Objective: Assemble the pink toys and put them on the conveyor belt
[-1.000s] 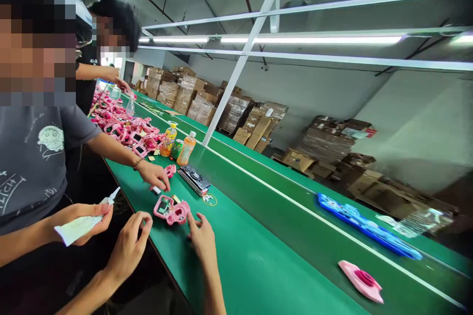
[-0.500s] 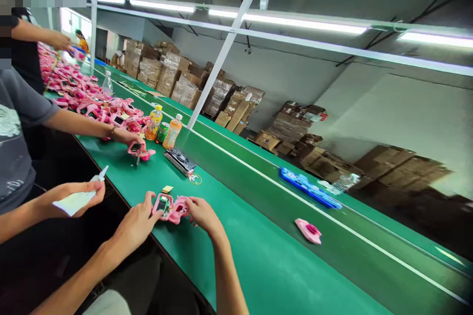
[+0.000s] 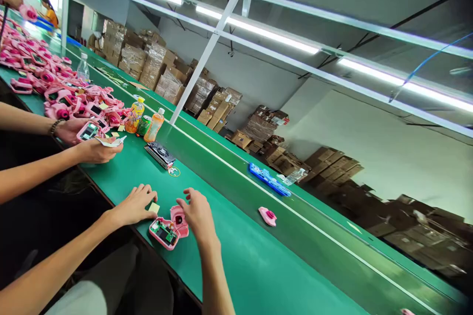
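A pink plastic toy casing (image 3: pixel 162 238) lies opened on the green table, with a green circuit board and a dark rectangular part inside. Its other pink half (image 3: pixel 180 221) leans beside it, joined or touching; I cannot tell which. My left hand (image 3: pixel 135 205) is just behind the casing, a small pale yellow square (image 3: pixel 154 207) between its thumb and fingers. Above the pink half, my right hand (image 3: pixel 197 211) is held with its fingers apart and nothing visible in them. Whether its fingertips touch the half is hard to see.
A co-worker's hands (image 3: pixel 98 150) at left hold a similar casing and a white sheet. Beyond are a heap of pink casings (image 3: pixel 59 83), drink bottles (image 3: pixel 154 125), a can (image 3: pixel 143 125) and a dark block (image 3: pixel 159 154). A pink piece (image 3: pixel 267 216) and blue tray (image 3: pixel 268 179) lie right.
Both my hands have let go of the casing, which now rests turned on the table. My left hand has moved to the yellow square. The co-worker's hands have come together. The view has shifted.
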Action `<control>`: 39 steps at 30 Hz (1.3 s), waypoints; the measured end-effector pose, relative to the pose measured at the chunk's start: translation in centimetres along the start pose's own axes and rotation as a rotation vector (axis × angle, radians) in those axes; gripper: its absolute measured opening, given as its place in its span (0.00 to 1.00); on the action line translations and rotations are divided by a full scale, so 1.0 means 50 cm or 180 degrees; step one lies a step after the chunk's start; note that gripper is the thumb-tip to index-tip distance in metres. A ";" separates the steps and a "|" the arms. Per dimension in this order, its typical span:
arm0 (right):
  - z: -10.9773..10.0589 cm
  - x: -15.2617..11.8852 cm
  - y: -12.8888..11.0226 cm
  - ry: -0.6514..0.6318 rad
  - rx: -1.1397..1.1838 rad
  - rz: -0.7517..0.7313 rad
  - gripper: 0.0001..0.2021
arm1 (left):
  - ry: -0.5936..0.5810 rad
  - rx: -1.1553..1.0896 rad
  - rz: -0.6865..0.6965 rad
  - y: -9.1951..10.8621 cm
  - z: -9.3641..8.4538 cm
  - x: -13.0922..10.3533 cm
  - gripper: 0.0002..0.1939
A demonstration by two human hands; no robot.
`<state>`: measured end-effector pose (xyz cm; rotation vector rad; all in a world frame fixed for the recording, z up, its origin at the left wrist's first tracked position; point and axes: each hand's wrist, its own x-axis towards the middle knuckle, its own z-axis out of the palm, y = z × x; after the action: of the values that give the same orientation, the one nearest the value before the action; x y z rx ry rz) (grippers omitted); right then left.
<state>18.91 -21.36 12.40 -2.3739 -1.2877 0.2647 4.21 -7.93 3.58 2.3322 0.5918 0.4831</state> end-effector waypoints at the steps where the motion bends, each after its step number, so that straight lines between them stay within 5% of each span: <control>1: 0.019 0.000 -0.017 0.0075 0.0056 -0.0134 0.12 | 0.0025 -0.0060 0.0031 -0.004 0.004 0.002 0.12; 5: 0.099 0.013 -0.058 -0.0048 0.0479 -0.0601 0.10 | 0.0263 -0.0519 0.0006 -0.008 0.029 -0.009 0.11; 9: 0.141 0.029 -0.042 0.0010 0.0854 -0.0694 0.08 | 0.0409 -0.1290 -0.0137 -0.013 0.045 -0.010 0.19; 23: 0.124 0.029 -0.024 0.0370 -0.0129 -0.1268 0.10 | 0.0736 -0.2367 -0.0267 0.008 0.054 -0.015 0.24; 32: 0.158 0.003 -0.030 0.0580 -0.0537 -0.1390 0.16 | 0.0685 -0.2702 -0.0476 -0.011 0.063 0.004 0.21; 39: 0.149 -0.011 -0.019 0.0590 0.0097 -0.1778 0.14 | 0.0162 -0.3193 -0.0231 -0.033 0.028 0.019 0.25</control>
<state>15.19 -19.34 6.18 -1.8615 -1.7608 -0.1026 5.19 -7.06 1.62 1.3437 0.3287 0.6208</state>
